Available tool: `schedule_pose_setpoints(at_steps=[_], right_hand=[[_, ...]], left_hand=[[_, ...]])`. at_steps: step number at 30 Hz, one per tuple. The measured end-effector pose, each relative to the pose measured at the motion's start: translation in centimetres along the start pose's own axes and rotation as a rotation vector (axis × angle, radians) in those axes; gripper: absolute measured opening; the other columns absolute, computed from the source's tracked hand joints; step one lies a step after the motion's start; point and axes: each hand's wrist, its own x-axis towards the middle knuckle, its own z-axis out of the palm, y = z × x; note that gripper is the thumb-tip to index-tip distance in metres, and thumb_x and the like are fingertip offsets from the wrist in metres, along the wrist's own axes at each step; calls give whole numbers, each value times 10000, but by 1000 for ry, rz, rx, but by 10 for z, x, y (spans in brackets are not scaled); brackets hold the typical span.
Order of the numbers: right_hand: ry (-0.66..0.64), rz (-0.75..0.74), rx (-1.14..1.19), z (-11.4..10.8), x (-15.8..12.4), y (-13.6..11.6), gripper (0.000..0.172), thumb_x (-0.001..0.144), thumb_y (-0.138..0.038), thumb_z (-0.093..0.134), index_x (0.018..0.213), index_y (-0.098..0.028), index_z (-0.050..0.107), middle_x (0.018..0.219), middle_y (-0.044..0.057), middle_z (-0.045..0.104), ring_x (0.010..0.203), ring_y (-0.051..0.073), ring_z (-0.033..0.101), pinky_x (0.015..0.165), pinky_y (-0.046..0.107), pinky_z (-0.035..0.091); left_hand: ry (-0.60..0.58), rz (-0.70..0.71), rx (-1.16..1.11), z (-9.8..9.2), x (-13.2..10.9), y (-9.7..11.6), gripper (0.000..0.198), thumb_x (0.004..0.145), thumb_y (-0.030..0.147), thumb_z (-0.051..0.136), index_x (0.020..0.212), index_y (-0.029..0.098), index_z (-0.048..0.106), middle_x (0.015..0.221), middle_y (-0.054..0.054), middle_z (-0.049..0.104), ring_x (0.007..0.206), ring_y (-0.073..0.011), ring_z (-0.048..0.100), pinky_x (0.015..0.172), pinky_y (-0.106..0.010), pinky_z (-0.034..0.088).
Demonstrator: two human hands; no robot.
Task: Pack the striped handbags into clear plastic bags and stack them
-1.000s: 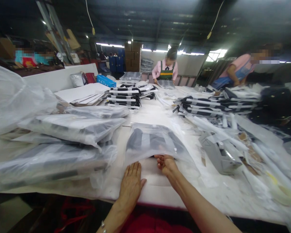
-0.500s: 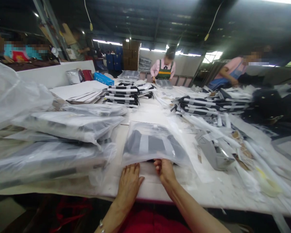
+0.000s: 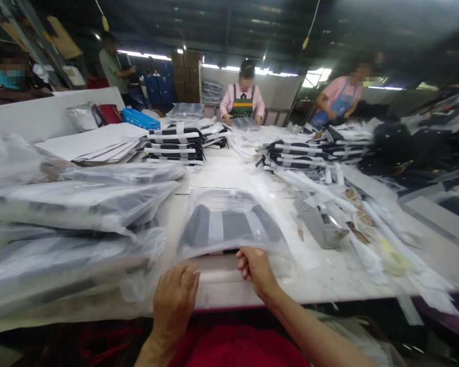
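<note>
A clear plastic bag [image 3: 229, 204] lies flat on the table in front of me. Inside it is a dark folded article [image 3: 235, 227] with lighter bands. My right hand [image 3: 254, 267] is at the bag's near edge, its fingers curled and its index finger and thumb closed at the plastic. To the left, just short of the bag, my left hand [image 3: 176, 295] is raised a little with its fingers bent together. A small whitish spot shows at its fingertips; whether it holds something there is unclear.
Filled plastic bags [image 3: 84, 204] are heaped at my left. Stacks of black-and-white wrapped articles [image 3: 174, 145] stand farther back, with white sheets [image 3: 95, 140] beside them. At right are a grey box [image 3: 321, 224] and loose white strips [image 3: 371, 229]. Two co-workers stand across the table.
My left hand, flat on the near plastic before, has come up and left, with its fingers now bent. My right hand stays at the bag's edge. The whole view has shifted.
</note>
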Motion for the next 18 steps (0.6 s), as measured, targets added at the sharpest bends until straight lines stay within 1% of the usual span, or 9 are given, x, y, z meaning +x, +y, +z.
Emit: schedule_pose_setpoints(at_steps=[2,4,6,7,9,10,12,15,18], right_hand=[[-3,-305,-288,-20,-13,-2,356,836,-444,614,599,-180,601,467,-2,570,376,97,462,399,220,336],[78,-728,-599,-47,-22,-6,309,869,-410,615,647,-196,628,555,13,615,502,132,544,528,256,434],[245,-1052,-819,-78,-21,-9,175,860,-374,647,845,-203,681,763,62,695,718,201,633,708,326,497],[332,-1127,-926,-92,-15,-10,236,846,-382,662,990,-195,675,928,106,711,882,257,647,814,389,498],[410,-1116,-1135,-117,4,-7,439,837,-388,645,1215,-170,593,1187,173,649,1117,340,582,922,482,466],[401,-1066,-1212,-127,15,-4,474,844,-363,610,1270,-163,555,1236,181,624,1142,347,572,918,486,473],[349,-955,-1277,-142,33,3,445,843,-251,511,1280,-172,540,1185,147,651,1011,297,642,820,419,520],[347,-858,-1242,-161,46,7,418,798,-174,451,1192,-206,588,1011,70,699,751,209,676,671,325,521],[421,-874,-1209,-174,36,-1,268,831,-287,499,1050,-207,632,827,46,689,628,198,642,584,312,487]], left_hand=[[54,-28,-2,-1,6,-1,334,911,197,570,1244,223,547,1201,-131,632,1159,-312,580,950,-455,458],[54,-75,-70,4,10,-2,471,909,163,547,1366,222,453,1383,-155,521,1348,-336,429,1065,-511,390],[39,-189,-195,14,12,-5,530,911,152,509,1423,196,379,1447,-173,454,1395,-321,372,1103,-518,370],[28,-285,-268,19,11,-7,538,909,157,497,1429,182,363,1440,-181,458,1370,-310,409,1092,-509,393],[-11,-518,-424,27,9,-15,527,892,181,495,1406,178,381,1351,-168,542,1215,-275,560,1011,-474,479],[-37,-630,-503,28,7,-19,503,876,192,503,1372,185,419,1269,-143,599,1108,-251,622,957,-447,517],[-84,-790,-624,27,6,-26,410,839,214,526,1249,196,522,1078,-86,676,933,-213,673,868,-396,554],[-103,-850,-679,21,5,-29,251,794,263,556,1031,197,603,905,-47,693,844,-213,678,787,-365,566],[-100,-843,-668,14,4,-25,184,782,321,568,923,209,609,842,-31,686,760,-210,668,712,-350,560]])
